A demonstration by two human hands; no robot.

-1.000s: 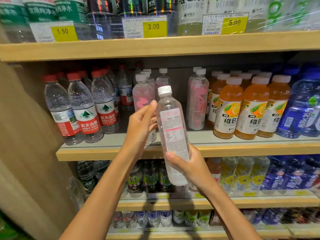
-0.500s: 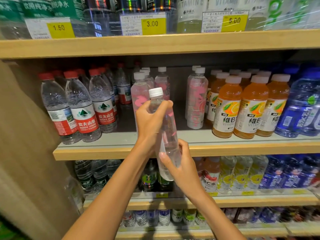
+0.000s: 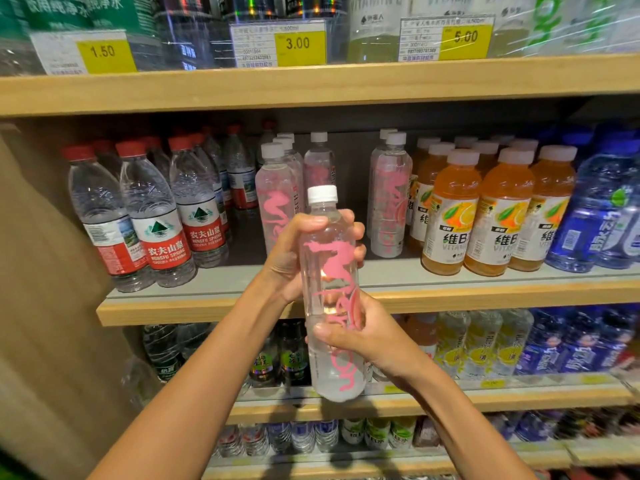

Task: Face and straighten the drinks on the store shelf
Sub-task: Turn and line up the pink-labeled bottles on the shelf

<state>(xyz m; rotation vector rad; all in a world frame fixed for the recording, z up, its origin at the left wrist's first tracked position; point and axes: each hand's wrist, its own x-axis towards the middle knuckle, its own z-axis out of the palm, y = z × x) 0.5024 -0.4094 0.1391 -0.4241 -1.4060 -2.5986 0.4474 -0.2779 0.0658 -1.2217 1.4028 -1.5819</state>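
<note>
Shelf lip (image 3: 485,299) runs behind my held bottle (image 3: 329,271); left hand (image 3: 294,258) wraps its shoulder, right hand (image 3: 360,336) its middle, below an open slot between shelved pink-printed bottles (image 3: 389,202).

Shelf (image 3: 207,308) holds water bottles (image 3: 156,220), pink-printed bottles (image 3: 389,202), orange drinks (image 3: 450,216), blue bottles (image 3: 595,209).

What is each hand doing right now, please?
Left hand: grips the upper part of the clear pink-printed bottle.
Right hand: grips the same bottle lower down.
</note>
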